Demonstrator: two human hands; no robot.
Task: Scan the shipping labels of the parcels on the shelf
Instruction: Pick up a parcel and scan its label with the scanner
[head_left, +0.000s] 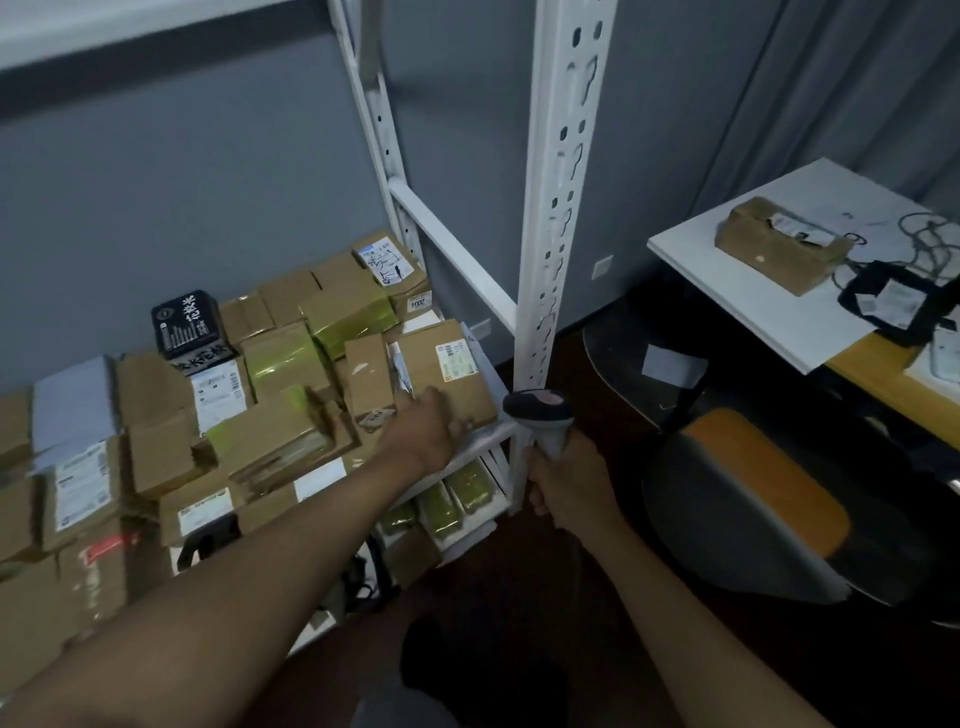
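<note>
Reaching across the white metal shelf (498, 431), the left hand (423, 428) rests on a flat brown cardboard parcel (447, 376) at its right front corner, fingers' curl unclear. The right hand (566, 486) grips a grey handheld scanner (540, 415) beside the upright. Many labelled parcels apparently remain unscanned.

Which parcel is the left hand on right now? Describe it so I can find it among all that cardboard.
Start at the white shelf upright and look just left, at the shelf's front right corner. The left hand rests on the flat brown parcel there. Unlike the green-taped bundles beside it, it is plain cardboard with a small white shipping label facing up.
</note>
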